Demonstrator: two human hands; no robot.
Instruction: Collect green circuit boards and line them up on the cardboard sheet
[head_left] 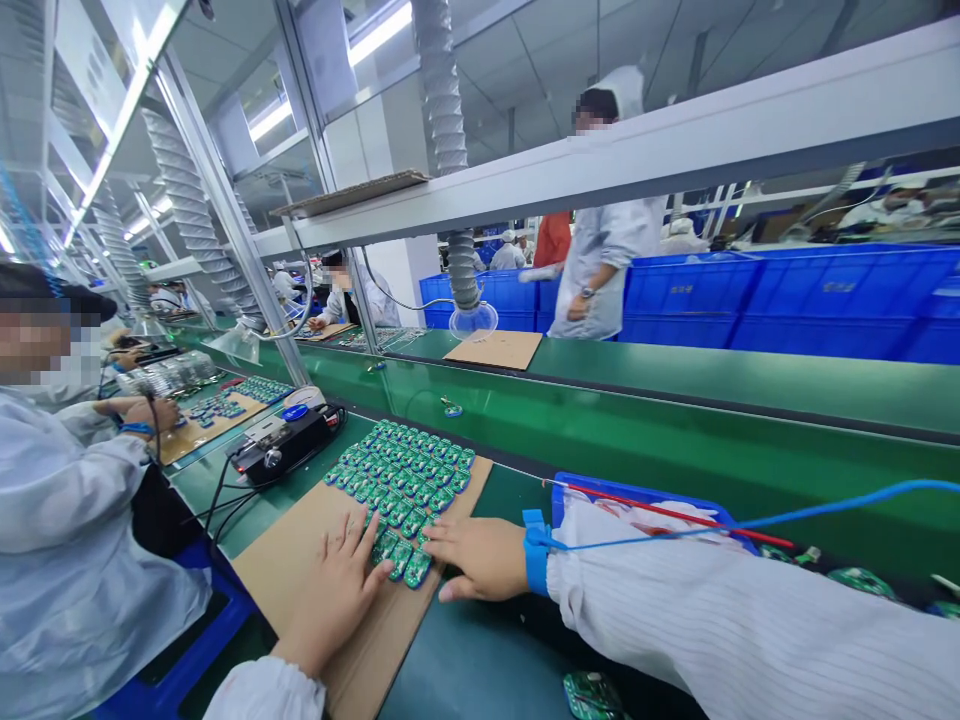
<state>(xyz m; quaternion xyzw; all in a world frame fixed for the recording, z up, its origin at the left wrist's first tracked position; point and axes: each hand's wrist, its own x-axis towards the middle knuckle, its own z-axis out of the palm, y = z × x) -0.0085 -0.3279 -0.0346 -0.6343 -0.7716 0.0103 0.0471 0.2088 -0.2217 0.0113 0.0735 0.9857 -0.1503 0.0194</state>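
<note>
Several small green circuit boards (pixel 405 475) lie in rows on a brown cardboard sheet (pixel 292 570) on the green bench. My left hand (pixel 341 585) lies flat on the cardboard, fingers stretched out, fingertips touching the nearest boards. My right hand (pixel 480 557) lies flat beside it, fingers extended onto the boards at the near right corner of the group. A blue wrist strap (pixel 535 553) with a blue coiled cord sits on my right wrist. Neither hand holds anything.
A black device (pixel 283 447) with cables stands behind the cardboard. A blue tray (pixel 637 493) lies under my right sleeve. A co-worker in white (pixel 67 520) sits close on the left. A green conveyor (pixel 675 400) runs behind; blue crates (pixel 787 300) and other people stand beyond.
</note>
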